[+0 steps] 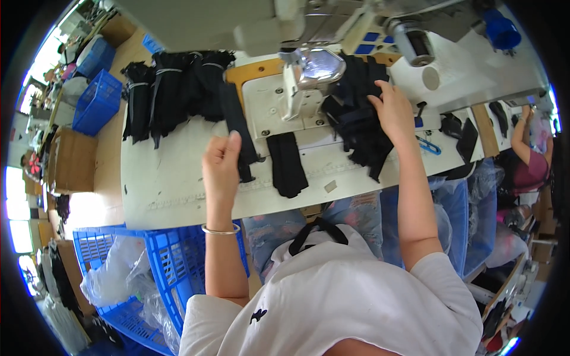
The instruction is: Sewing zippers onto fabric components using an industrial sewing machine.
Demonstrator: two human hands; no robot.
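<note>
Nearest: blue crate w/ clear plastic, L of the lap. On the tabletop, a flat folded black pc lies near the front edge. L hand is at the edge of a long black strip; grip curled, thumb up, can't tell if it's pinching. Farther, R hand is at the R edge of the loose black pile, thumb & index spread. Behind, b/w strip & pile: sewing mach.. Back L: tied black bundles. Step's prob. sorting out black pcs by hand; next move calls for R thumb & index closing on a single pc.
</note>
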